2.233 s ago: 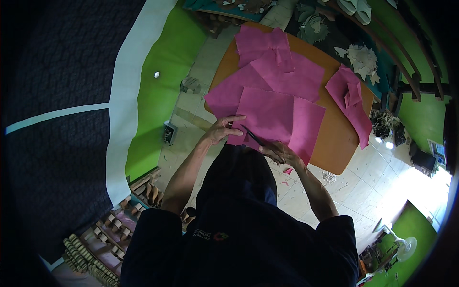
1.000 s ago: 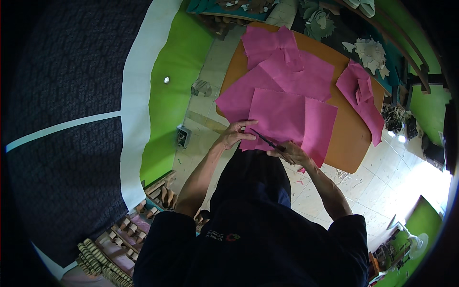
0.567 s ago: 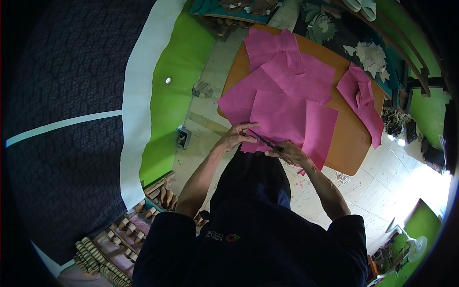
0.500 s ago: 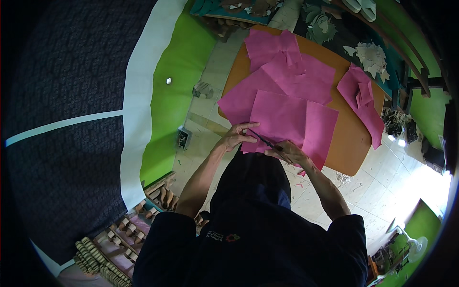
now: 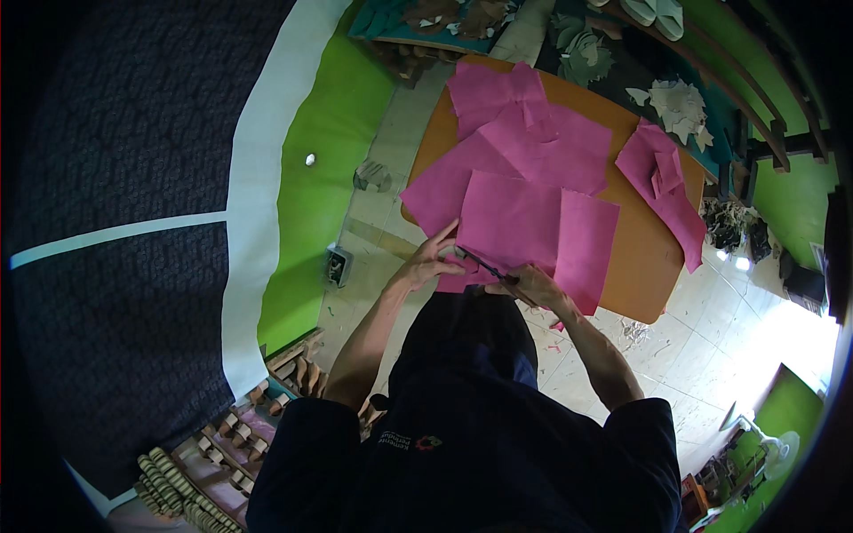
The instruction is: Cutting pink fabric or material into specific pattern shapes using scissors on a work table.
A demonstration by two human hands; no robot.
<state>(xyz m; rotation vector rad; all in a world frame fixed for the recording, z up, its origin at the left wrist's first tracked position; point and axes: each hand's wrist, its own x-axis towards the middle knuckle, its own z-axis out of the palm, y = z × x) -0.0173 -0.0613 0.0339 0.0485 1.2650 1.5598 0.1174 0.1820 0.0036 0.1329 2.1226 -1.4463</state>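
Observation:
A large pink leather-like sheet point(image 5: 511, 213) lies over the near edge of the table. My right hand point(image 5: 536, 286) is closed around dark scissors point(image 5: 484, 264), whose blades point up and left across the sheet's near left part. At that sheet's left edge, my left hand point(image 5: 425, 265) holds the material by the thumb side, its index finger stretched away and upward. The scissor tips come close to the left fingers. A narrower pink flap point(image 5: 450, 282) hangs below the blades. Where the left fingertips meet the sheet is partly hidden.
More pink pieces point(image 5: 569, 147) overlap on the orange-brown table point(image 5: 644, 266), with a folded one point(image 5: 662, 182) at its right. Beyond stand pale cut-outs point(image 5: 680, 111). Pink scraps point(image 5: 556, 326) lie on the tiled floor. Wooden shoe forms point(image 5: 306, 373) sit on a rack at lower left.
My left index finger has lifted off the sheet and spread away from the thumb. The scissors have shifted slightly left. The whole view has moved a little.

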